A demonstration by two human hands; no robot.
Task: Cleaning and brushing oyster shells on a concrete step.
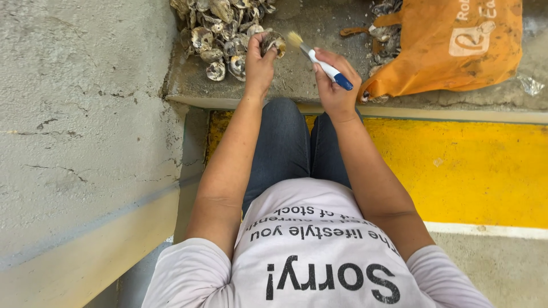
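Shell: clamped in left hand grip, just right of shell pile.
Brush: clamped in right hand grip, bristles beside shell.
Bag: orange, right of brush, on concrete ledge.

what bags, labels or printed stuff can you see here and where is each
Orange bag: upper right on the concrete ledge, crumpled fabric, pale logo and lettering on its side.
Printed shirt: bottom centre, worn by the person, pale pink with dark lettering.
Clear plastic scrap: far right beside the bag, crumpled, no print visible.
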